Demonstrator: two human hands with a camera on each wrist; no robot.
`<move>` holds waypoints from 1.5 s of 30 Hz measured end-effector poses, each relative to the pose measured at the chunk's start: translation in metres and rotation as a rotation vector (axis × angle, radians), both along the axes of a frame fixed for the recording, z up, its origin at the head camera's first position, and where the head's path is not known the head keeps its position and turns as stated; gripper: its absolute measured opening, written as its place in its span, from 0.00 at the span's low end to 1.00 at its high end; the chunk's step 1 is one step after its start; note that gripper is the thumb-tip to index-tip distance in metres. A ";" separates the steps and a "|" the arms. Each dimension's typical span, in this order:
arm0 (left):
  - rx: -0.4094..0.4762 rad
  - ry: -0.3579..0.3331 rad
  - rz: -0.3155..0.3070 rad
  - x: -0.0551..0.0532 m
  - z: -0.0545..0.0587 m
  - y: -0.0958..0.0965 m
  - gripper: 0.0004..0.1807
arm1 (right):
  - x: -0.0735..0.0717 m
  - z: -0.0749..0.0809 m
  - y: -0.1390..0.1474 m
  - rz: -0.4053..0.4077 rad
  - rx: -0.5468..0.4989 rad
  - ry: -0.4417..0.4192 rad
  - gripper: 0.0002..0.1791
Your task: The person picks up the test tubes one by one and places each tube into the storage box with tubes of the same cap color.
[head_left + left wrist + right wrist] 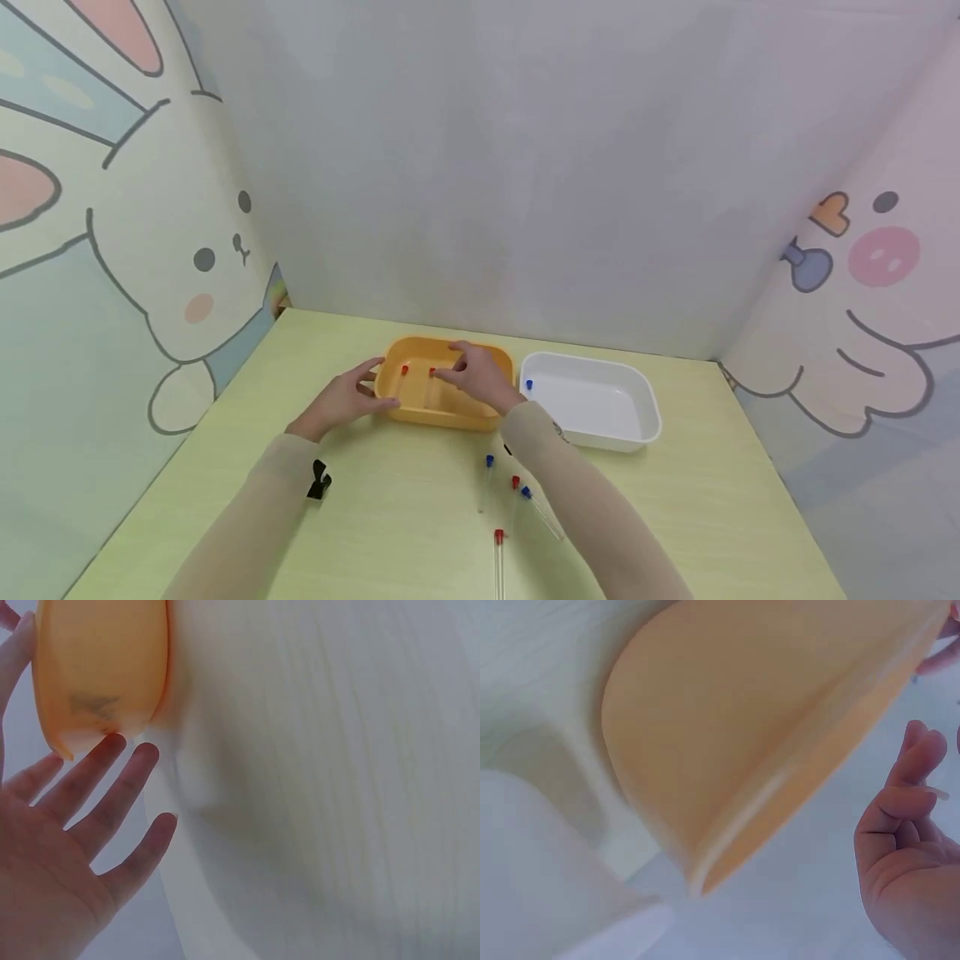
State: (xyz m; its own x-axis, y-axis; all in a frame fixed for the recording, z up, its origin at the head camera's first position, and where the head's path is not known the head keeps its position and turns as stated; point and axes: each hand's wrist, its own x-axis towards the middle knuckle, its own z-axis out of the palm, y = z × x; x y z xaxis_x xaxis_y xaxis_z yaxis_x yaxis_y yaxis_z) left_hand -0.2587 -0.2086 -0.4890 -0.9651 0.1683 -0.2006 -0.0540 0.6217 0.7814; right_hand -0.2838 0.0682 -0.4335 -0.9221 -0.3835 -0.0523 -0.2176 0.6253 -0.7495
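An orange tray [442, 422] stands at the back of the table, with two red-capped clear tubes inside. One red cap [405, 370] shows near the left end; the other red cap [432, 372] lies by my right thumb. My left hand [347, 402] spans the tray's left end, its thumb at the front rim. In the left wrist view, the fairly straight fingers [112, 802] are spread, fingertips right at the tray. My right hand [480, 377] hangs over the tray, thumb and forefinger apart, the other fingers bent in the right wrist view [907, 832].
Right of the orange tray stands a white tray [600, 407] with a blue-capped tube [529, 385] at its left. On the table in front lie a blue-capped tube [489, 461], a red-capped tube [515, 482], another blue-capped tube [543, 515] and a nearer red-capped tube [498, 538].
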 end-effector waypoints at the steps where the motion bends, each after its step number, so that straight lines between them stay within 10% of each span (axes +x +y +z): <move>1: -0.002 0.007 0.000 0.000 0.000 0.000 0.56 | 0.003 0.003 0.003 0.002 -0.006 0.011 0.37; 25: 0.019 0.109 -0.014 0.004 -0.006 -0.005 0.55 | 0.084 0.021 0.086 -0.007 -0.027 0.066 0.30; 45: 0.021 0.078 -0.012 0.004 -0.003 0.000 0.54 | 0.125 -0.015 0.109 0.071 0.111 0.081 0.27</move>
